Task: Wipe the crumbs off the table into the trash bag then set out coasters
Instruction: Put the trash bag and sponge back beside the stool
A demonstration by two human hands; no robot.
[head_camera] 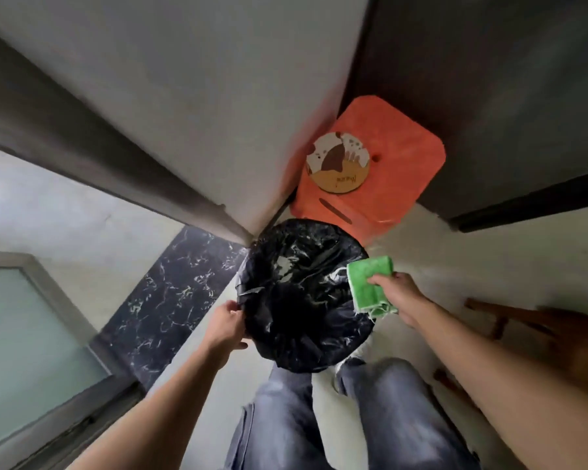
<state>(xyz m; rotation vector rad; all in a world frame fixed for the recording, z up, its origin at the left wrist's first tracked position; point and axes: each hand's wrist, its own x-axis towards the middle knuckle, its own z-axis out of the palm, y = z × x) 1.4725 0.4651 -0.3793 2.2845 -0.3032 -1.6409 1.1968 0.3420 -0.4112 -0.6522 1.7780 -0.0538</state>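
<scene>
A black trash bag (302, 293) lines a round bin on the floor in front of my legs, its mouth open. My left hand (230, 322) grips the bag's left rim. My right hand (396, 295) pinches a folded green cloth (370, 283) over the bag's right edge. Beyond the bin, round coasters (337, 161) with a brown and white picture lie stacked on an orange plastic stool (401, 164). How many coasters are in the stack is not visible.
The bin stands against a white wall corner (218, 113). A dark cabinet (506, 96) rises behind the stool. Black marble flooring (170, 286) and a glass door (24, 334) lie at the left. Wooden furniture legs (523, 320) stand at the right.
</scene>
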